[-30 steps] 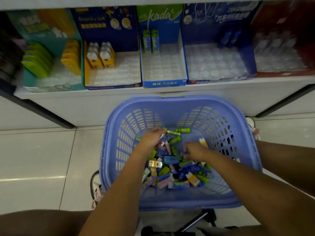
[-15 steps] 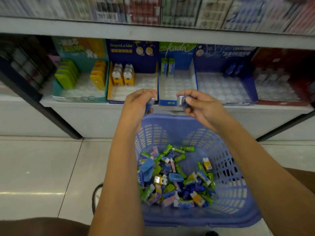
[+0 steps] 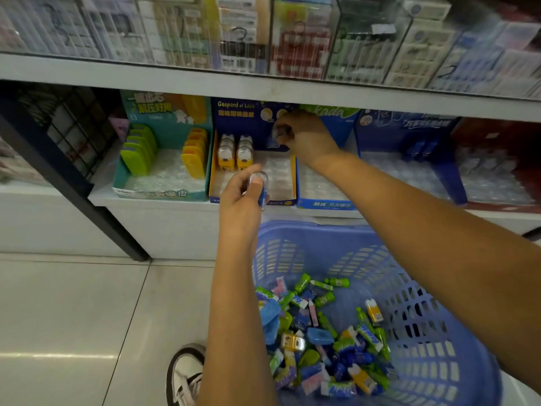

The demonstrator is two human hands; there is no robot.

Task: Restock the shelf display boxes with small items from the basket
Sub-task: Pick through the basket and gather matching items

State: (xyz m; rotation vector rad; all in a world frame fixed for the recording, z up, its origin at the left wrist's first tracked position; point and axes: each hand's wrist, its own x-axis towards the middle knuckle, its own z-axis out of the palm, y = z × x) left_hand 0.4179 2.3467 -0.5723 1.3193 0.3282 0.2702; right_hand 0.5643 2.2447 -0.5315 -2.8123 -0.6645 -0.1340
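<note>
A blue plastic basket point(image 3: 456, 361) below the shelf holds several small colourful items point(image 3: 319, 341). My left hand point(image 3: 243, 197) grips a small blue item with a clear cap point(image 3: 261, 186) just in front of the navy and yellow Gaspard et Lisa display box point(image 3: 281, 183). My right hand point(image 3: 304, 136) holds a similar blue item point(image 3: 279, 133) over the back of that same box, to the right of two yellow items point(image 3: 235, 152) standing in it.
A teal box point(image 3: 164, 189) with green and yellow items stands to the left. Blue boxes point(image 3: 325, 203) and a red one point(image 3: 497, 171) with clear trays stand to the right. An upper shelf edge point(image 3: 263, 83) overhangs. My shoe point(image 3: 186, 373) is on the tiled floor.
Both hands lifted out of the basket, each with a small blue item. The right hand reached deep into the Gaspard et Lisa box; the left came up to its front edge.
</note>
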